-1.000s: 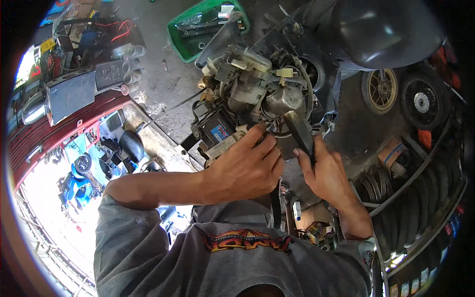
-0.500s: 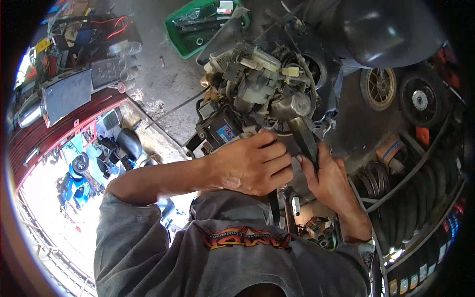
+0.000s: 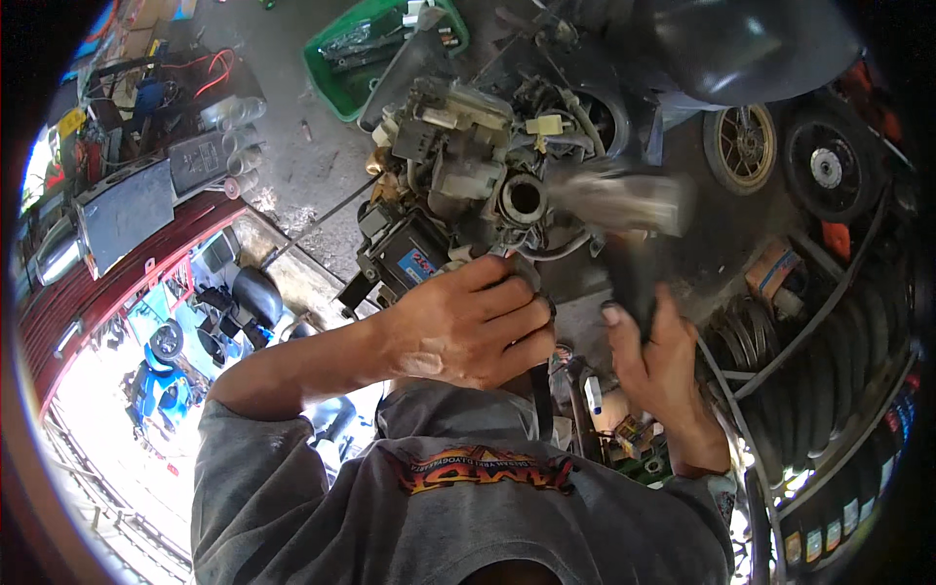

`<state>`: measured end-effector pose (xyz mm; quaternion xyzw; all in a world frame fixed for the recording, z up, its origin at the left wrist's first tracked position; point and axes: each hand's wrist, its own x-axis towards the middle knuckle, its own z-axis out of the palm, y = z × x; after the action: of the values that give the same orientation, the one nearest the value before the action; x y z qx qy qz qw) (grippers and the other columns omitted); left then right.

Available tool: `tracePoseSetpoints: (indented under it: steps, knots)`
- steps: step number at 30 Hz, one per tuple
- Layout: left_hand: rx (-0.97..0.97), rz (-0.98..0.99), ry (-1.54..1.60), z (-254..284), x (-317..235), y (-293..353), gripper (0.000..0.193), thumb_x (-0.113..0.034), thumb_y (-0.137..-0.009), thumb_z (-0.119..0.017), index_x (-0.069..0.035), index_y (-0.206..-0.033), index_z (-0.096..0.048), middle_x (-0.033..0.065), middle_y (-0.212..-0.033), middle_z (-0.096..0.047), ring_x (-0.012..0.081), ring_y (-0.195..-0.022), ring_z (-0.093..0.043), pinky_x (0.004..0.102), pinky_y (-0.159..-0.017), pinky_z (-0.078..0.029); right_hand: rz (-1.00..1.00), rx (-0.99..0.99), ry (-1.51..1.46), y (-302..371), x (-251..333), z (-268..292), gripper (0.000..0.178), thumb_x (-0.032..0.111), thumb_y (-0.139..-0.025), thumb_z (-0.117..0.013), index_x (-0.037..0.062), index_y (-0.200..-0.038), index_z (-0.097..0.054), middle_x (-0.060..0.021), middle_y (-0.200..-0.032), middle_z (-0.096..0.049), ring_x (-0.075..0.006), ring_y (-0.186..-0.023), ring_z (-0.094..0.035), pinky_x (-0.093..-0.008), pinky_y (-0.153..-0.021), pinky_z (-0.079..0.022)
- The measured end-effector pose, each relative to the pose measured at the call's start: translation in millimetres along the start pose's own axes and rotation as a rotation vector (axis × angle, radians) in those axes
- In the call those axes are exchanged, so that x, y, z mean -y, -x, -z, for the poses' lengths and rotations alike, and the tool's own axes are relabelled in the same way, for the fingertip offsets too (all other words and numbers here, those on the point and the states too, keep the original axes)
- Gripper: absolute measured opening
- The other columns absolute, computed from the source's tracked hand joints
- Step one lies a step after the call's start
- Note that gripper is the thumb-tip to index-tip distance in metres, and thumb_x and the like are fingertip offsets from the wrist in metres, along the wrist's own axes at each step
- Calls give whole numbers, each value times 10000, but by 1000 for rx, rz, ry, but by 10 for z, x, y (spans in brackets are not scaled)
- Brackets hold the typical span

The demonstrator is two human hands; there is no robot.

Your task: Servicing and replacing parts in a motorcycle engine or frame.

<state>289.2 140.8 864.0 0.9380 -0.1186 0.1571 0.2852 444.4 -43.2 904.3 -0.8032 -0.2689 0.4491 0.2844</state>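
My right hand (image 3: pixel 658 366) grips the dark handle of a hammer (image 3: pixel 624 207); its grey metal head is blurred by motion. My left hand (image 3: pixel 478 327) is closed in front of a stripped-down motorbike (image 3: pixel 468 175), and what its fingers hold is hidden beneath them. Between the hammer head and the bike's body, a round open metal tube end (image 3: pixel 525 198) faces up. Left of the tube sits a black battery-like box (image 3: pixel 414 258) with a blue label. A pale yellow connector (image 3: pixel 546 125) lies among wires beyond the tube.
A green crate (image 3: pixel 331 73) of parts stands at the far left on the floor. Two wheels (image 3: pixel 738 148) lie at the right, above a rack of tyres (image 3: pixel 819 390). A black rounded seat or cover (image 3: pixel 751 49) fills the far right. Tools cover a bench (image 3: pixel 127 195) at left.
The hammer head has lifted off the tube end and swung to the right, uncovering the opening. My left hand stays closed in nearly the same place. The view has shifted slightly.
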Motion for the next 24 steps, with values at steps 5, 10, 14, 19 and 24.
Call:
tracePoseSetpoints:
  steps: [5, 10, 14, 19, 24]
  knots:
    - [16, 3, 2, -38, 9, -33, 200, -202, -645, -665, -102, -805, -599, 10, -845, -609, 155, -778, -586, 303, -715, -484, -22, 143, 307, -89, -235, -85, 470, 230, -934, -642, -169, -1118, -476, -243, -710, -671, -392, -692, -714, -437, -578, -555]
    - [12, 18, -10, -76, 33, -3, 195, -197, -632, -661, -101, -793, -608, 6, -850, -621, 151, -771, -589, 284, -690, -472, 47, 7, 8, -165, -79, 17, 435, 216, -950, -622, -167, -1104, -484, -232, -691, -665, -389, -667, -711, -434, -561, -550]
    - [-36, -40, -20, -93, 44, -47, 200, -287, -749, -704, -133, -747, -575, -9, -763, -580, 146, -690, -569, 302, -629, -450, 67, -188, -88, -190, -161, -69, 358, 200, -954, -611, -120, -1071, -499, -230, -692, -664, -384, -670, -712, -435, -573, -548]
    - [6, 4, -22, -53, 25, 19, 193, -288, -754, -698, -139, -739, -576, -12, -760, -578, 138, -682, -566, 296, -620, -450, -104, 138, 103, -447, -16, 81, 402, 192, -940, -627, -130, -1152, -512, -275, -746, -650, -383, -715, -707, -414, -619, -518]
    - [10, -22, 74, 2, 39, -88, 181, -201, -640, -696, -108, -759, -595, 0, -826, -608, 145, -757, -582, 289, -675, -471, 113, -54, 123, -413, -114, -79, 391, 215, -946, -615, -109, -1136, -505, -288, -707, -634, -445, -734, -687, -440, -603, -532]
